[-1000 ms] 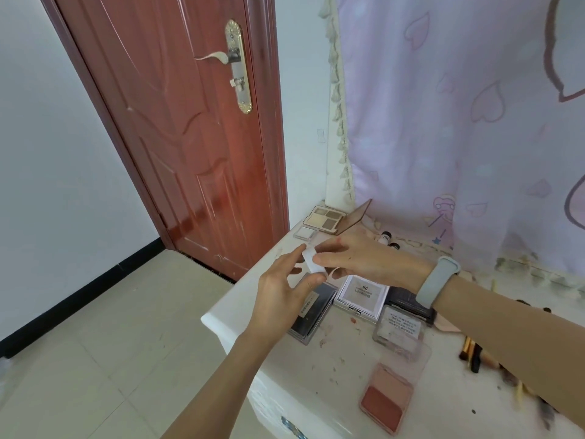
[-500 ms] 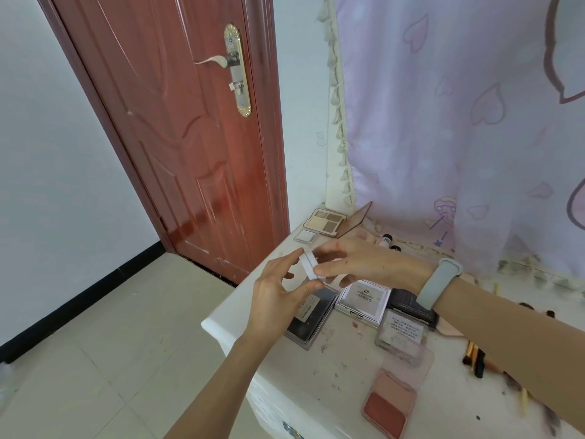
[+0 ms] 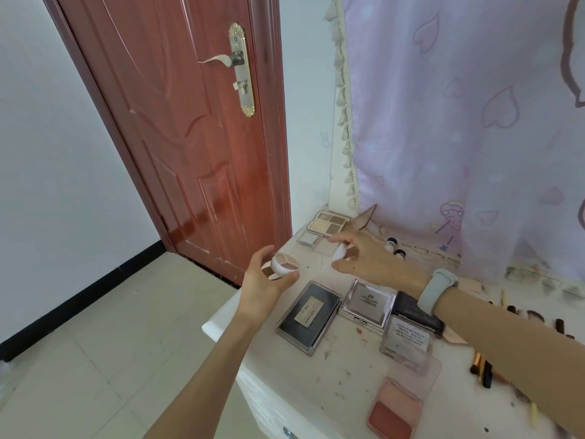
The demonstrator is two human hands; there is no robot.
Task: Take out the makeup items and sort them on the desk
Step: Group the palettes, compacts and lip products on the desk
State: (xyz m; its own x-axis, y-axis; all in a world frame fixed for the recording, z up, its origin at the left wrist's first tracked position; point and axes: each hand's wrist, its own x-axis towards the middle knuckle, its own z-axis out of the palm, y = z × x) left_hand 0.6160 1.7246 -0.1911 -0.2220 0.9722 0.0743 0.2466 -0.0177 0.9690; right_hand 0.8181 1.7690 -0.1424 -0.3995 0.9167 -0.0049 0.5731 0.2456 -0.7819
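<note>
**deskwatcher:** So how far along is the sorting? Going by the white desk, I'd guess well past halfway. The black compact sits near its left front corner, with the clear silver-labelled compact just to its right. The blush palette lies open by the front edge, and the eyeshadow palette stands open at the back left corner by the curtain. The brushes are lined up towards the right side.

**palettefan:** Agreed, most of it looks laid out already. The piece in play is the small round white compact, held above the desk's left edge. The left hand has its fingers curled round the base, which shows three pans of colour. The right hand is a little apart, further back over the desk, pinching what I take to be its white lid, though that bit is blurry.

**deskwatcher:** So it's open and split between two hands?

**palettefan:** Looks like it. My guess is what's left is setting this one down among the open palettes. I can't see any bag or box, so I can't tell if more items are waiting. Two small bottles stand at the back behind the right wrist.
</note>
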